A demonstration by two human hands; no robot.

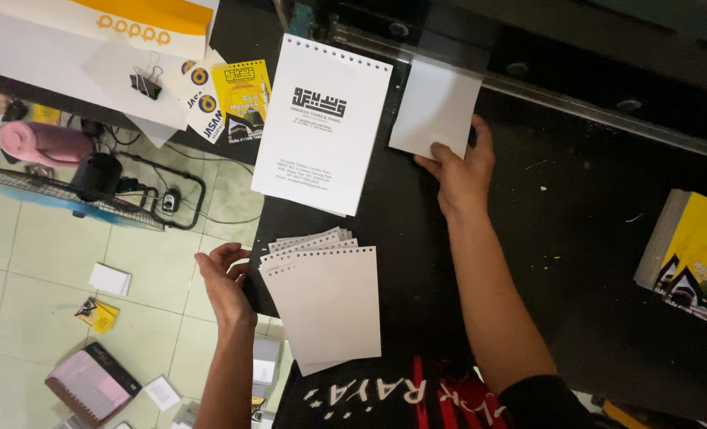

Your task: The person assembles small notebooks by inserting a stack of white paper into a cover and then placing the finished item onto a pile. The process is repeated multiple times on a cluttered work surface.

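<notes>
Right hand, fingers spread flat, pressing blank white sheet at one o'clock. Left hand, loosely curled, touching fanned punched sheets at seven o'clock. Printed punched cover at twelve.

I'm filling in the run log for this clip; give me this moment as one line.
right hand: fingers on small white sheet | left hand: at edge of punched sheet stack | printed pad: flat between

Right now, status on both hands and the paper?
Right hand flat on white sheet at machine edge. Left hand touching punched stack. Printed pad between, apart.
</notes>
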